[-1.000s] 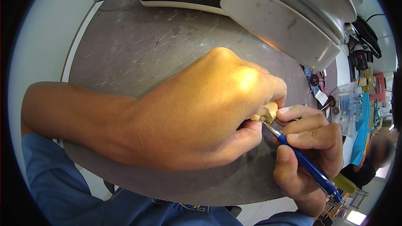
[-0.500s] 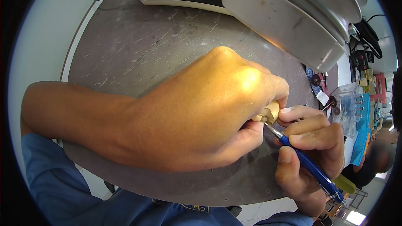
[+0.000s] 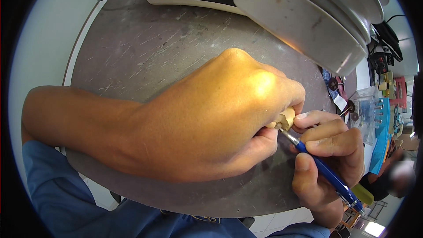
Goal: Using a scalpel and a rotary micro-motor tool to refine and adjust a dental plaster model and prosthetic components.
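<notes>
Now, right hand (image 3: 328,158) gripping blue pen (image 3: 326,174), tip up-left against small wooden piece (image 3: 285,118) pinched in left hand (image 3: 216,119)

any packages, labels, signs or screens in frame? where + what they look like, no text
No screens or signs that can be made out.
Clear plastic package: right edge of the dark round table, beyond the right hand; boxy, transparent, small parts inside.
Blue flat pack: just right of the clear one, tall thin rectangle, light blue.
White tag: on the table near the small discs, small white slip.
</notes>
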Demonstrator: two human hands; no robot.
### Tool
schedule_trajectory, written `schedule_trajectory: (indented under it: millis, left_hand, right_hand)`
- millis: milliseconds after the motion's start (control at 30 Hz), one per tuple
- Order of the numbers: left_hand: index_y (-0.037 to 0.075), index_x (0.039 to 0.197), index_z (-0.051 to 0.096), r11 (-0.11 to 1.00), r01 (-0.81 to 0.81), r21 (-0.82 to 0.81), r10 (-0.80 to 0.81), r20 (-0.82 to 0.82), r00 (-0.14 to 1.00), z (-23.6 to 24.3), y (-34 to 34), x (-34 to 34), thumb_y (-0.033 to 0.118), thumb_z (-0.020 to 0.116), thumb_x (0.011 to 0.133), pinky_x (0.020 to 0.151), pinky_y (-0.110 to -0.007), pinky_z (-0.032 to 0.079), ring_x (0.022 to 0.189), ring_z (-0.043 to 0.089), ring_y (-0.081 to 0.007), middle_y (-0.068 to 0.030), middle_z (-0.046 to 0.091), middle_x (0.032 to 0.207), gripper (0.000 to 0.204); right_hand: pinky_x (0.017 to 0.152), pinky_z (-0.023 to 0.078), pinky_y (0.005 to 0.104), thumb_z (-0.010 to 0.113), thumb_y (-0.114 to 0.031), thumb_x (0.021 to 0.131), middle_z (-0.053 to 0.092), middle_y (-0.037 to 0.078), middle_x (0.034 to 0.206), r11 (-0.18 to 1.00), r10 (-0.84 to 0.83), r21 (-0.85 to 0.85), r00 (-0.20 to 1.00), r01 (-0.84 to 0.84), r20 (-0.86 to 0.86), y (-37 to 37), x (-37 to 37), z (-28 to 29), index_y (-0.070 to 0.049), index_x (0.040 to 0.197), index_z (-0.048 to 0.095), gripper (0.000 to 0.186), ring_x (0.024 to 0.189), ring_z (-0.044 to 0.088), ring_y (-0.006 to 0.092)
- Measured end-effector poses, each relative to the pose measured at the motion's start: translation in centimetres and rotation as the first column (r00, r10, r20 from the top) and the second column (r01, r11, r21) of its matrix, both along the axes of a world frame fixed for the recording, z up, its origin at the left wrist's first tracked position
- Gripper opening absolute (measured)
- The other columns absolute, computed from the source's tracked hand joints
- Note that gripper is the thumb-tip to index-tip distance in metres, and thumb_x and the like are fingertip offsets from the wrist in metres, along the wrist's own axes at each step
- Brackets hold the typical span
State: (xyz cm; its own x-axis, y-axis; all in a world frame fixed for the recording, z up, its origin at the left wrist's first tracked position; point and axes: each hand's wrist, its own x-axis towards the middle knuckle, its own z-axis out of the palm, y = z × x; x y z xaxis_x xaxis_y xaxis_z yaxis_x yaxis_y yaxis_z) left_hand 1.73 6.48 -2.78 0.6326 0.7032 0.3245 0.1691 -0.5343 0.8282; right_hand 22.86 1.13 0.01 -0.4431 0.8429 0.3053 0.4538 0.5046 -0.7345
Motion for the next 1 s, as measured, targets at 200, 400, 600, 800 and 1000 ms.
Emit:
schedule_trajectory:
  millis: [200,400,600,800,1000]
  left_hand:
    - [0.000,0.099,0.064,1.000,-0.010,-0.003,0.010,-0.018,1.000,0.2,0.0,-0.1,-0.003,0.062,0.070,0.062,-0.030,0.049,0.071,0.060,-0.0235,-0.0107,0.063,0.084,0.029]
    - [0.001,0.107,0.062,0.983,0.013,-0.186,-0.020,-0.036,0.999,1.2,-0.3,-0.3,-0.004,0.059,0.079,0.061,-0.023,0.045,0.072,0.056,-0.0093,-0.0040,0.062,0.085,0.028]
    - [0.000,0.121,0.053,0.814,0.144,-0.563,-0.089,0.124,0.988,2.5,-0.4,-0.4,0.002,0.059,0.092,0.067,-0.019,0.043,0.081,0.053,-0.0022,0.0004,0.060,0.095,0.030]
    - [-0.001,0.133,0.044,0.759,0.246,-0.603,-0.081,0.287,0.954,1.5,-1.0,0.1,0.007,0.061,0.094,0.090,-0.023,0.044,0.103,0.054,-0.0076,-0.0052,0.057,0.114,0.043]
    - [-0.001,0.145,0.033,0.434,0.386,-0.814,-0.054,0.404,0.913,2.3,-0.4,-0.8,0.014,0.047,0.102,0.101,-0.030,0.044,0.114,0.055,-0.0157,-0.0114,0.054,0.126,0.048]
  right_hand:
    - [0.092,0.047,0.0383,0.068,-0.016,0.086,0.060,0.011,0.082,0.999,0.031,0.020,1.000,-0.031,0.004,0.2,0.2,-0.1,-0.006,0.097,0.049,0.024,0.096,0.059,0.0237]
    - [0.079,0.053,0.0327,0.057,-0.019,0.096,0.059,0.016,0.097,0.988,-0.097,0.100,0.973,0.120,-0.210,0.1,0.1,-0.8,-0.001,0.109,0.049,0.024,0.088,0.061,0.0214]
    - [0.082,0.049,0.0262,0.069,-0.011,0.089,0.059,0.016,0.104,0.980,-0.071,0.188,0.997,0.062,0.040,0.7,-0.2,0.3,-0.003,0.105,0.056,0.022,0.090,0.059,0.0177]
    - [0.083,0.048,0.0258,0.068,0.000,0.086,0.061,0.015,0.102,0.984,-0.085,0.149,0.994,0.093,-0.064,1.3,-0.2,-0.3,-0.003,0.103,0.057,0.021,0.092,0.060,0.0155]
    - [0.085,0.048,0.0266,0.064,0.005,0.086,0.061,0.014,0.103,0.987,-0.087,0.125,0.989,0.102,-0.118,1.2,-0.2,0.0,-0.002,0.103,0.057,0.020,0.092,0.062,0.0173]
